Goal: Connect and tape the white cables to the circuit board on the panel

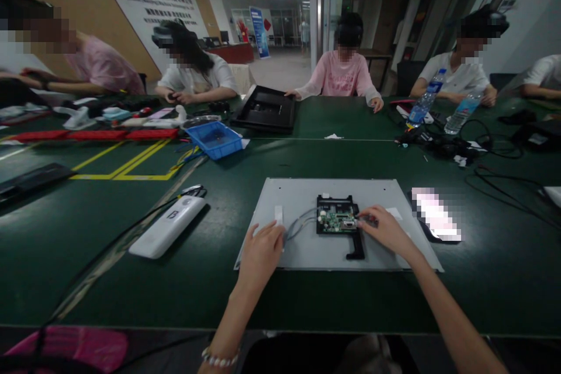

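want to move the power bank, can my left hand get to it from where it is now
Probably yes: the white power bank lies just left of your left hand, with open green tabletop between them, though a black cable runs along its far side.

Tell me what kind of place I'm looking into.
Probably an electronics assembly or training workshop: a green circuit board sits on a grey panel, coworkers wearing headsets line the long green table, and a company-style sign covers the wall.

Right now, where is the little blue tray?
The blue tray sits on the green table, left of the person's view, between the red strips and the black frame.
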The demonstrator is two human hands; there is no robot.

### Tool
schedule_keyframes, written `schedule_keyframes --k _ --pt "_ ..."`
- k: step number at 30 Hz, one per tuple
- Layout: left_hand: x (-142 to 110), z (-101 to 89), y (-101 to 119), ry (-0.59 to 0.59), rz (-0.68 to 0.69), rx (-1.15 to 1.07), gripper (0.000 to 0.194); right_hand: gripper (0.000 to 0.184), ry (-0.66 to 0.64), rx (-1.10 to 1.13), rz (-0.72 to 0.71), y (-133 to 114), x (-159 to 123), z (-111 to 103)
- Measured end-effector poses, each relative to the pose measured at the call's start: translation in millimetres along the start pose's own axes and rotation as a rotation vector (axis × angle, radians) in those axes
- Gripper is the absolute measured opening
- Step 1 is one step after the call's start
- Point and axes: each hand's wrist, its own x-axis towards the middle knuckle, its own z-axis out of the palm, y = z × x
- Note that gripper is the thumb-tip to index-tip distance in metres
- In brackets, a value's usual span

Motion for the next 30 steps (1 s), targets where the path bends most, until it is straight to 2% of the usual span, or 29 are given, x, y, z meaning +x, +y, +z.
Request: schedule_keyframes --k 5,9,12,16,21,26,30 --pt "9 -5.2 6 0.011 0.001 -0.017 0.019 0.022 0.026 0.004 0.027 0 -1 1" --pt "46 -7.7 27 0.017 0.117 -0.023 0.022 0.024 0.038 0.009 0.017 -1 -3 2" --pt "81 1.9 48 0.005 0.249 0.005 0.020 0.019 0.034 0.009 -0.006 -1 -4 2" --pt "116 26.7 65 -0.120 0.351 0.118 0.016 0.012 0.061 -0.001 -0.019 -2 -3 3" --pt "126 47.0 61 -0.162 0.373 0.159 0.015 0.011 0.082 0.015 0.001 0 -4 0" --pt "134 45.3 61 -0.146 0.385 0.170 0.016 0.010 0.241 -0.036 0.100 16 -9 -4" --pt "149 47.4 67 -0.135 0.366 0.170 0.018 0.012 0.279 -0.091 0.114 23 -10 -3"
